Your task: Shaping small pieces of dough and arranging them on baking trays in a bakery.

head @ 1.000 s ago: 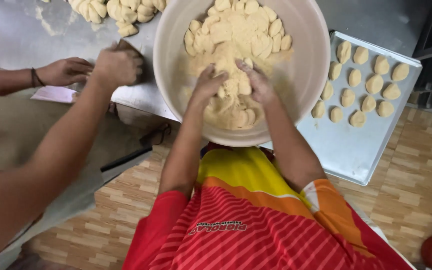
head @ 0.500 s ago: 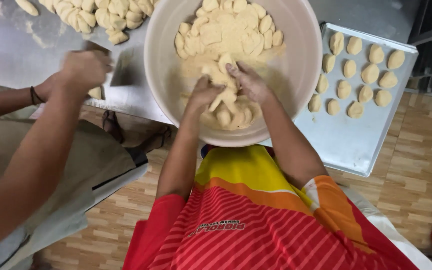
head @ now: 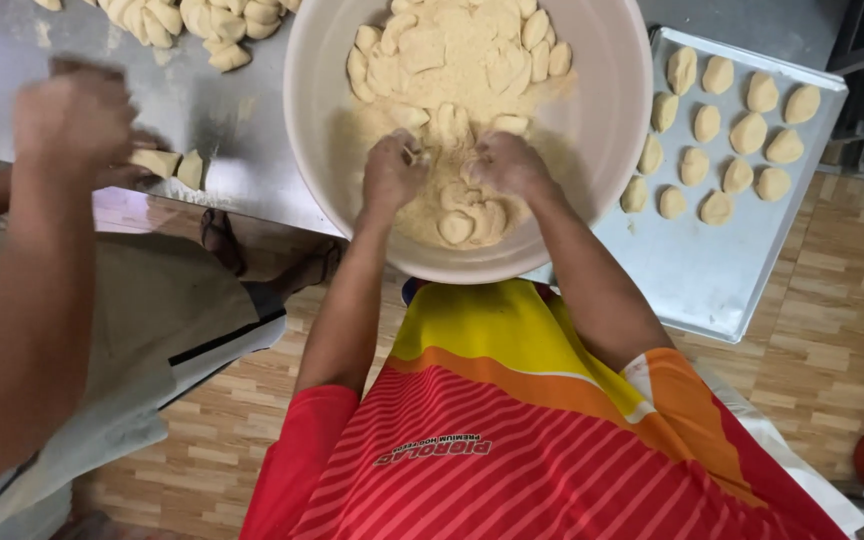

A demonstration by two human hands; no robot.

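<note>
Inside the bowl (head: 612, 130) on the tabletop (head: 212, 110), left hand (head: 392, 172) and right hand (head: 505, 165) each pinch dough pieces (head: 457, 215) amid crumbs, beside a tray (head: 712, 270) of coated pieces.

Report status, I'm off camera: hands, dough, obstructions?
Left hand and right hand both in bowl, working crumb-coated dough pieces. Co-worker's hand alongside, apart.

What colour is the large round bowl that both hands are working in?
The large round bowl is pale cream, clearest in the head view.
</note>
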